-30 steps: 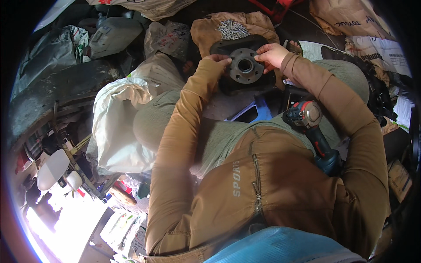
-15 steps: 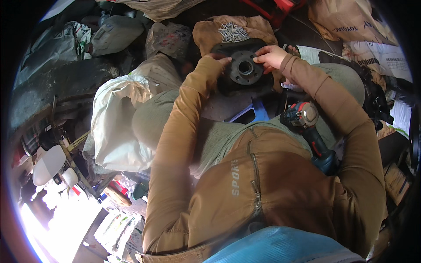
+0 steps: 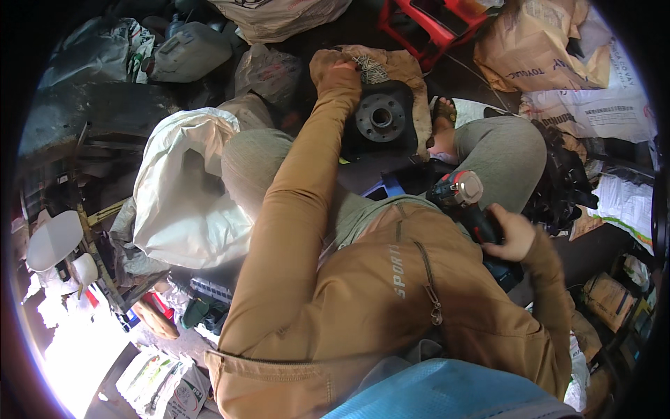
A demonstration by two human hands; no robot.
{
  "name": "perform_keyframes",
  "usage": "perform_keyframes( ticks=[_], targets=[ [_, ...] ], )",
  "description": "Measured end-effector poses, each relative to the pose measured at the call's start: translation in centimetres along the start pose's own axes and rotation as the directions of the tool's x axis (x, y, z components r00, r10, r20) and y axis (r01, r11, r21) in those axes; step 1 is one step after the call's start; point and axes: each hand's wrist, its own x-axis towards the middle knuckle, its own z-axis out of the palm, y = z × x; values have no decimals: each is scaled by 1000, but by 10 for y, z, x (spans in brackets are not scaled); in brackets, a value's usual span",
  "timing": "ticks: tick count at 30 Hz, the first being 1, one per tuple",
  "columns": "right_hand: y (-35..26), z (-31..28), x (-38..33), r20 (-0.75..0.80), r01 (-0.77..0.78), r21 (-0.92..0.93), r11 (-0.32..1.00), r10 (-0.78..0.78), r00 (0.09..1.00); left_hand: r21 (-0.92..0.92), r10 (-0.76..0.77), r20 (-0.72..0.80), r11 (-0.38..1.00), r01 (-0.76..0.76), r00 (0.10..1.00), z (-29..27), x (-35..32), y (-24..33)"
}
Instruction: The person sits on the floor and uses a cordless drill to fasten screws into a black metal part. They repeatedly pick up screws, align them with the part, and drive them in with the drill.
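Cluttered room, dark floor (image 3: 590, 258), glaring daylight (image 3: 77, 363) at the lower left. Person seated in a brown jacket (image 3: 363, 286) and grey trousers (image 3: 506, 153).

From the left: a pale oval panel (image 3: 54, 241); then a grey jug (image 3: 192, 52), farther off; then a crumpled white sack (image 3: 185, 216), mouth open, beside the left leg.

Left hand (image 3: 338, 74) at the far left corner of a brown sheet (image 3: 396, 61), just beside a heap of metal fasteners (image 3: 373, 71) near that sheet's far edge. Fingertips hidden from me; cannot tell how far closed they are or whether any piece is held.

Black pad (image 3: 354, 149) on the sheet, toward its near edge. Dark round flange (image 3: 382, 128) lies flat about the middle of the pad, raised collar facing up, ring of holes around it, clear of both hands.

Blue plastic piece (image 3: 391, 187) between the legs. Red stool (image 3: 426, 42) beyond the sheet's far right corner; sandalled foot (image 3: 444, 115) just off its right edge.

Power tool (image 3: 457, 187) on the lap, against the right thigh. Right hand (image 3: 516, 237) at its handle, slightly blurred, thumb and forefinger well parted; cannot tell whether the grip has closed.

Far right: brown paper bags (image 3: 527, 52).
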Motion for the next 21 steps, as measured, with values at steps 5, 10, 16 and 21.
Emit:
perform_keyframes(
  ticks=[5,10,16,21],
  targets=[
    [0,57,4,-312,-58,-120,991,17,950,215,228,19,950,-227,973,-13,-6,11],
    [5,36,5,-151,-44,-124,991,25,988,262,241,4,936,-233,971,-19,-11,23],
    [-29,-6,-53,-323,85,543,835,115,939,-511,-33,-3,859,27,999,-54,-11,37],
    [-56,-30,-66,-326,238,760,605,39,944,-938,121,165,-287,194,979,-115,-76,91]
  ],
)
